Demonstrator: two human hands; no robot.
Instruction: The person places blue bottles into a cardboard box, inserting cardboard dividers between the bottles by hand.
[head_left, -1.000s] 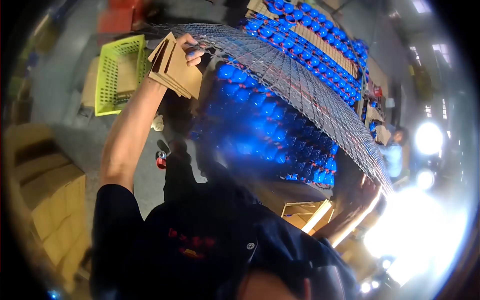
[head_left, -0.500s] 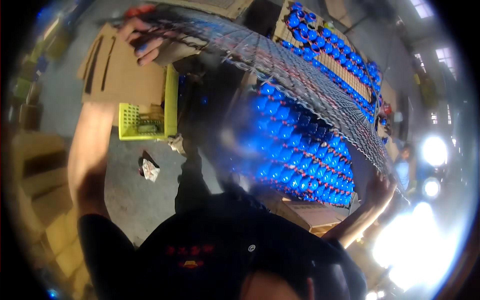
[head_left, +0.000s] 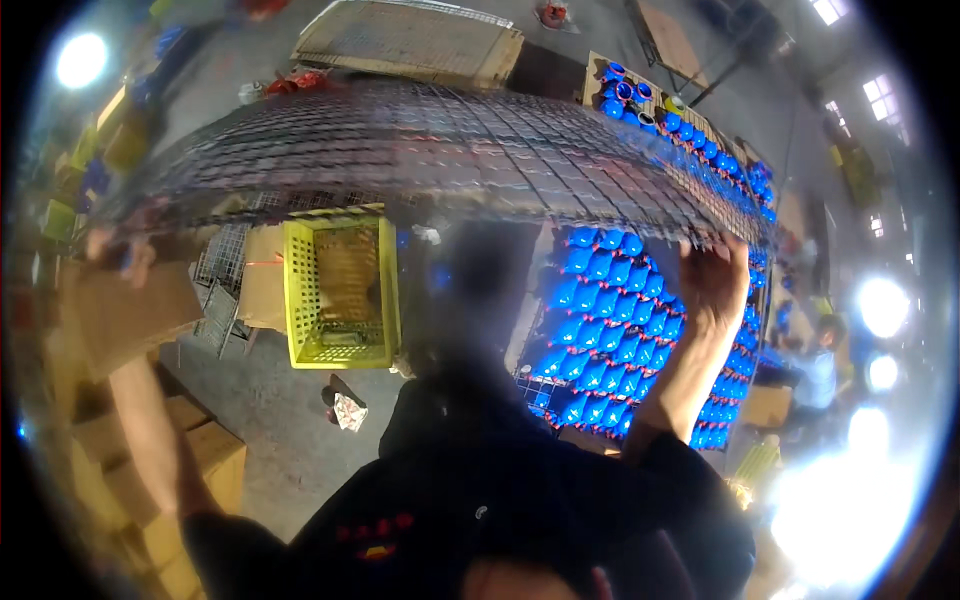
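Observation:
A large wire mesh panel [head_left: 440, 140] stretches across the upper part of the head view, blurred by motion. My right hand [head_left: 715, 270] has its fingers closed on the panel's near right edge. At the other end my left hand [head_left: 125, 255] is at the panel's left edge, smeared, its fingers seemingly curled on the wire. A brown cardboard piece [head_left: 130, 310] covers part of my left forearm just below the hand. Under the right arm, shiny blue rounded pieces [head_left: 610, 330] with red bits between them lie in rows.
A yellow plastic crate [head_left: 390, 300] stands on the floor left of centre. Cardboard boxes [head_left: 215, 460] are stacked at lower left. Beyond the panel lies a flat framed board [head_left: 400, 45]. More blue pieces [head_left: 690, 130] sit at upper right. A person [head_left: 815, 365] is at far right.
The mesh panel has swung from a steep slant to nearly level across the view. My left hand has come down and left with the cardboard; my right hand has risen.

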